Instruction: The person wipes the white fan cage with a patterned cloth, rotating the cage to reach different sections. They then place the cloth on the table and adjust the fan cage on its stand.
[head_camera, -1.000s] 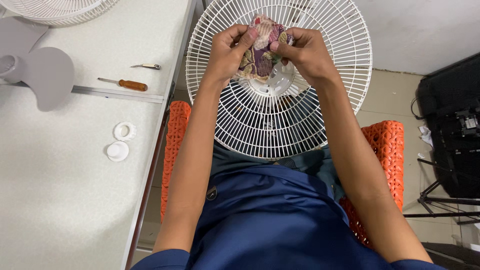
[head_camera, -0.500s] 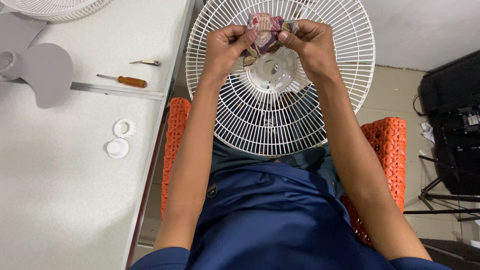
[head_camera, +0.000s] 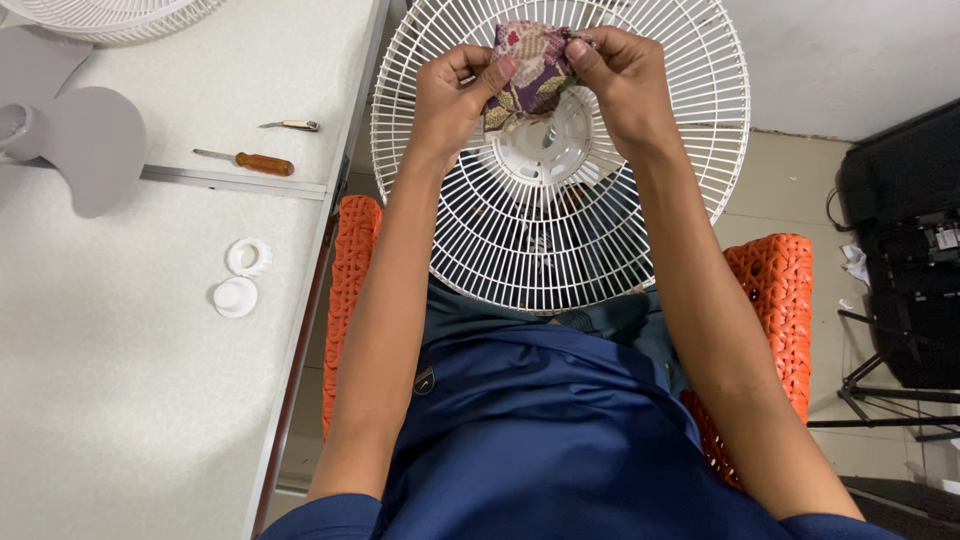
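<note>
A round white wire fan guard (head_camera: 530, 240) rests on my lap, tilted away from me. Above its central hub I hold a bunched patterned cloth (head_camera: 535, 70) in maroon, pink and cream. My left hand (head_camera: 455, 95) pinches the cloth's left side with thumb and fingers. My right hand (head_camera: 615, 85) grips its right side. Both hands sit over the upper part of the guard, close together. The cloth hides part of the hub plate.
A white table (head_camera: 130, 380) at my left carries a grey fan blade (head_camera: 85, 150), an orange-handled screwdriver (head_camera: 250, 162), a small metal tool (head_camera: 292, 125), two white round caps (head_camera: 240, 280) and another fan guard (head_camera: 110, 15). I sit on an orange woven chair (head_camera: 770, 300). Black equipment (head_camera: 900, 240) stands at right.
Both hands and the cloth rose slightly toward the guard's upper rim, and the cloth got rebunched between my fingers. The guard shifted a little.
</note>
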